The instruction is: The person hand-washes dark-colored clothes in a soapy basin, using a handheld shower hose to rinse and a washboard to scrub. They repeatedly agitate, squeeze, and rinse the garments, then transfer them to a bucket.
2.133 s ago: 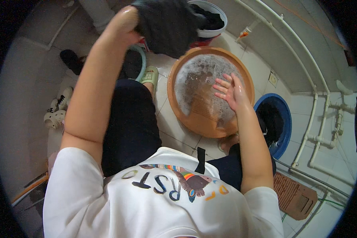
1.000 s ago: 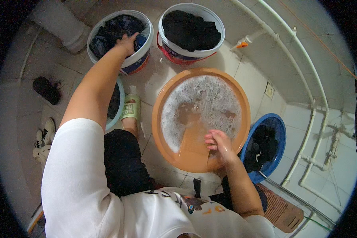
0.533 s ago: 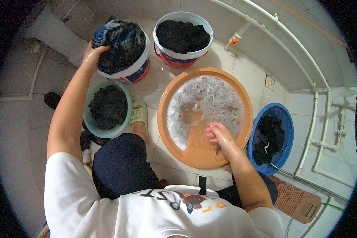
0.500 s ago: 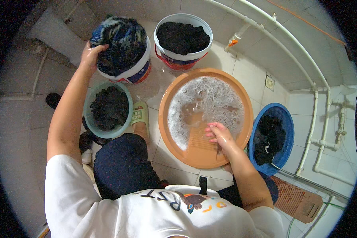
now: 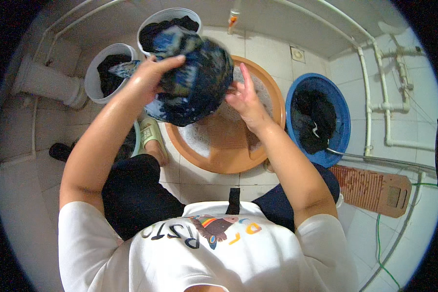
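Note:
A dark blue patterned garment (image 5: 192, 85), bunched up and looking wet, hangs above the left part of an orange basin (image 5: 274, 92). Gripping its left side is my left hand (image 5: 153, 78), the thumb laid across the cloth. On the other side my right hand (image 5: 246, 100) has its fingers raised and partly spread, close against the garment's right edge; some of its fingertips may be behind the cloth. Suds (image 5: 194, 141) and water fill the basin, largely covered by the garment in this view. A ribbed sloping washboard section shows faintly near the basin's front.
Two white buckets with dark clothes, one bucket (image 5: 93, 87) and another bucket (image 5: 143, 41), stand at the far left. On the right are a blue tub (image 5: 345, 112) of dark clothes and a brown washboard (image 5: 374, 190). White pipes (image 5: 367, 87) run along the wall.
My left hand has brought the garment from the bucket at the far left over to the basin. My right hand has risen from the washboard area to the garment's side. The whole view has shifted.

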A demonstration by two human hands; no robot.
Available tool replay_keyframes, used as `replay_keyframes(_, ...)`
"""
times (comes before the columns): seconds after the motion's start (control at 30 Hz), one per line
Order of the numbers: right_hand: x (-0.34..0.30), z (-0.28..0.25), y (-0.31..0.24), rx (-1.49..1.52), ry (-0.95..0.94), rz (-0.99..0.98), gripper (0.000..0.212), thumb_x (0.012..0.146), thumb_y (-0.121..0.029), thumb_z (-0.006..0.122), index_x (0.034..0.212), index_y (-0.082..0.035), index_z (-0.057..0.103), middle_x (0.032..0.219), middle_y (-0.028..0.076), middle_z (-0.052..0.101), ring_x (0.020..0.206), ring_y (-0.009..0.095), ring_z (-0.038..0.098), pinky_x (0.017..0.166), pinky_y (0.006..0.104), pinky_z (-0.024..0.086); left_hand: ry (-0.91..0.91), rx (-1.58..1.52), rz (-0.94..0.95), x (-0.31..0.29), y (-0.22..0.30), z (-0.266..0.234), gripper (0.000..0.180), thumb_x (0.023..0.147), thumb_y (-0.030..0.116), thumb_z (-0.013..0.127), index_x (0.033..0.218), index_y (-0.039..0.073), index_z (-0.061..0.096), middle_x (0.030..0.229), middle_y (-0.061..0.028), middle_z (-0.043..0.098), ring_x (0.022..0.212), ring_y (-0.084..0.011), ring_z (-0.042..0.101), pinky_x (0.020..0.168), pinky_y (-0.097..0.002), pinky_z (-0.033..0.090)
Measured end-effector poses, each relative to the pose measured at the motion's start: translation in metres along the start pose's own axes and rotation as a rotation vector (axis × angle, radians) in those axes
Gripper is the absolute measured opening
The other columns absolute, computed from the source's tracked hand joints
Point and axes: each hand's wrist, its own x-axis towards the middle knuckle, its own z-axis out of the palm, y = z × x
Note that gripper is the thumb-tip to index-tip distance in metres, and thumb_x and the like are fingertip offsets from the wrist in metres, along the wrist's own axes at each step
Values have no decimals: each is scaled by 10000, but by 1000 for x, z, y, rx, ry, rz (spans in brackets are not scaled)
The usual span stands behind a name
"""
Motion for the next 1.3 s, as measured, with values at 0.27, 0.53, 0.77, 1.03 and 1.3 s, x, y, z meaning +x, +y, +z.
replay_keyframes(0.27,-12,-125,84,-89,817,492,185,698,-147,579,857,-59,541,749,30,542,616,154,483,536,284,406,-53,331,-380,64,-111,8,721,687,366,717,1221,22,374,1141,-152,490,1087,-270,448,826,-483,415)
replay_keyframes(0.53,4,-106,147,-927,426,185,231,690,-74,558,918,-55,589,866,160,580,810,300,553,746,384,446,-81,1524,5,111,-181,-15,659,702,403,661,1273,212,394,1327,-165,332,1147,-346,410,882,-470,396)
replay_keyframes(0.77,48,-62,168,-1431,-252,-254,579,684,-388,626,1222,-238,474,1377,104,281,1277,357,193,994,583,163,-302,1814,-233,103,-233,28,972,542,503,744,1344,360,213,1447,-80,-63,1283,-457,34,920,-656,231)
replay_keyframes(1.03,91,-90,216,-1415,-273,356,696,670,-553,590,1259,-220,424,1390,94,258,1281,355,186,952,559,279,-179,1642,-106,138,-268,8,963,577,460,733,1352,364,170,1453,-53,-5,1250,-398,220,894,-587,306)
replay_keyframes(1.3,135,-116,218,-1298,-407,589,706,711,-617,481,1143,-60,527,1201,214,474,1137,363,426,949,424,346,-261,1368,2,187,-307,-20,935,648,441,697,1368,272,125,1420,-138,142,1134,-390,401,935,-416,364)
